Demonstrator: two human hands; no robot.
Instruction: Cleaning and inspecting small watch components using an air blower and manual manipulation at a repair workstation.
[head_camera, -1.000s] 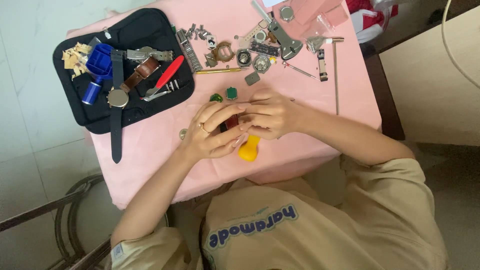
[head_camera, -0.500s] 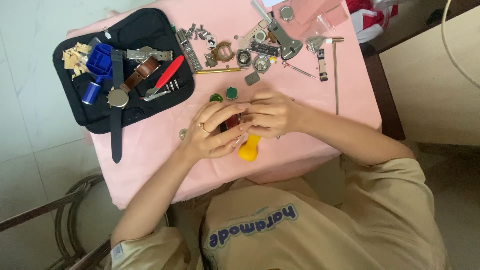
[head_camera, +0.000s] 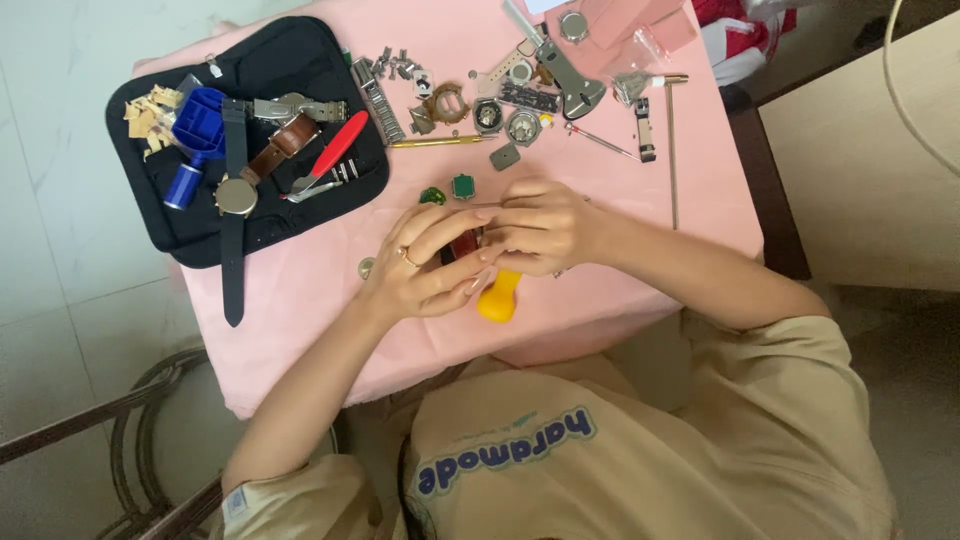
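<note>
Fingers (head_camera: 455, 262) of both hands closed on a small dark red part.
No shift since earlier frames: left hand (head_camera: 420, 270) and right hand (head_camera: 535, 228) hold position above the yellow-handled tool (head_camera: 497, 300) on the table (head_camera: 300, 290).

A single head-worn camera looks steeply down from above the person, fairly near. The pink cloth-covered table (head_camera: 600, 90) fills the upper frame; the beige shirt (head_camera: 700, 450) fills the lower right.

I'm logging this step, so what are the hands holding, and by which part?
Both hands, left hand and right hand, close around a yellow-handled tool near its dark red upper part; the exact grip is hidden.
</note>
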